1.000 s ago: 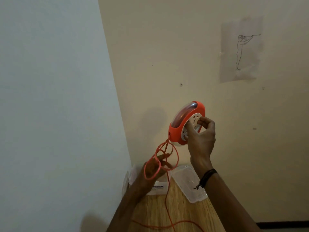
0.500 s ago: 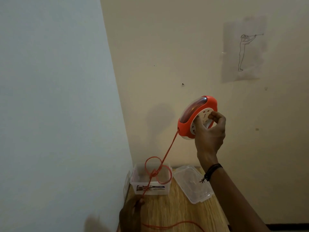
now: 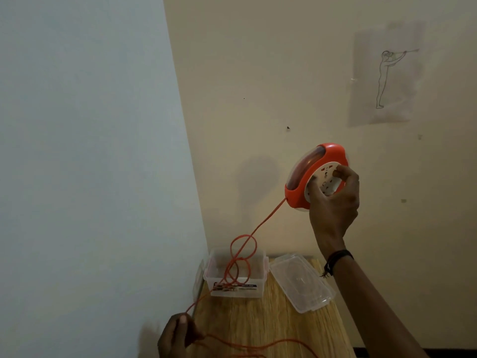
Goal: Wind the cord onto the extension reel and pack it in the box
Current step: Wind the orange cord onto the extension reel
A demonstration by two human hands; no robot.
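My right hand (image 3: 333, 202) holds the orange extension reel (image 3: 313, 174) up in the air before the wall, fingers on its white socket face. The orange cord (image 3: 260, 223) leaves the reel's lower left and runs down in loose twisted loops in front of the clear plastic box (image 3: 233, 280). Low at the frame's bottom, my left hand (image 3: 176, 337) pinches the cord; more cord trails right across the wooden table (image 3: 271, 324). The box stands open at the table's far left corner.
The box's clear lid (image 3: 300, 282) lies on the table to the right of the box. A pale blue wall is close on the left, and a cream wall with a taped sketch (image 3: 387, 76) is behind.
My left hand dropped from the loops near the reel down to the table's near edge, drawing the cord out. My right hand carried the reel up and to the right.
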